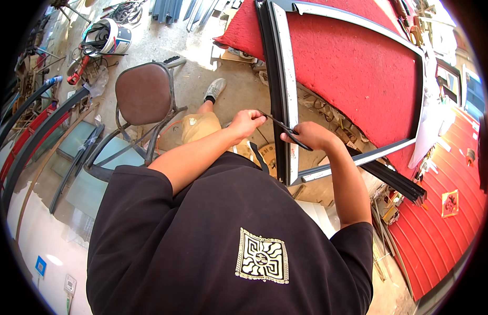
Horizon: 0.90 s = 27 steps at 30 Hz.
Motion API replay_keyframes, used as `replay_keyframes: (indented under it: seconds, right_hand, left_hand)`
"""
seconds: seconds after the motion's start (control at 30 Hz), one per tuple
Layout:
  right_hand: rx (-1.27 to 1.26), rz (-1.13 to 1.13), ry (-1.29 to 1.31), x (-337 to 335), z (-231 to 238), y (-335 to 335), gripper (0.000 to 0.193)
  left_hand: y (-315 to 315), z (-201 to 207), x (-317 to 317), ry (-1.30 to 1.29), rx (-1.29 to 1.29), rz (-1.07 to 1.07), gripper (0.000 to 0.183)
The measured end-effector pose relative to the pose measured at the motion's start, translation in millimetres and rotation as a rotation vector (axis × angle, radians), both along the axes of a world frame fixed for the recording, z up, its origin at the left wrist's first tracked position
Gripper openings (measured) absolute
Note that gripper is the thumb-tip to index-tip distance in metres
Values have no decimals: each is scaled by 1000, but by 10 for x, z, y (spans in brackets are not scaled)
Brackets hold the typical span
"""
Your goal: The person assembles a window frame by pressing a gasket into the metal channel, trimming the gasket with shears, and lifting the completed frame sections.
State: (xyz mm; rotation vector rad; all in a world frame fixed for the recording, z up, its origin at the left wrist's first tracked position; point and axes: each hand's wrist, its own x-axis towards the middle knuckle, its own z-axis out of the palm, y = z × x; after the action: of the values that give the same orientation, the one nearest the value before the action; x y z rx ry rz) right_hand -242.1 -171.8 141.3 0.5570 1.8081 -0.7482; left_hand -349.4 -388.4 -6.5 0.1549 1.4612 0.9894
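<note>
Scissors with black handles [290, 132] are held in my right hand [312, 135], whose fingers are wrapped round the loops. Their narrow blades point left, across the near dark bar of a window frame, toward my left hand [246, 125]. That hand is closed in a pinch by the blade tips; whatever is between its fingers is too small to make out. The black and white metal window frame [284, 63] lies tilted in front of me, partly over a red-covered table [354, 79] and jutting out past its edge toward my body.
A brown-seated metal chair [144, 93] stands to the left. Beyond it is a white bucket [116, 39] with dark strips inside. Glass panes [110, 157] and long curved profiles [36, 142] lean at far left. A dark profile bar [396, 181] sticks out at right, beside a red ribbed panel [438, 236].
</note>
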Motion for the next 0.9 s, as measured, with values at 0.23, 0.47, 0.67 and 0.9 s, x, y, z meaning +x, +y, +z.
replay_keyframes:
  seconds: [0.23, 0.47, 0.67, 0.9]
  right_hand:
    - [-94, -247, 203, 244, 291, 380, 79]
    - [439, -795, 444, 581, -108, 744, 58]
    - [799, -571, 388, 589, -587, 1046, 59]
    - [947, -568, 815, 518, -762, 752, 53]
  left_hand:
    - [-48, -420, 44, -144, 56, 126, 25]
    - [214, -197, -174, 44, 17, 45, 29]
    - [401, 107, -254, 329, 3, -163, 39]
    - [559, 24, -294, 465, -63, -267, 42]
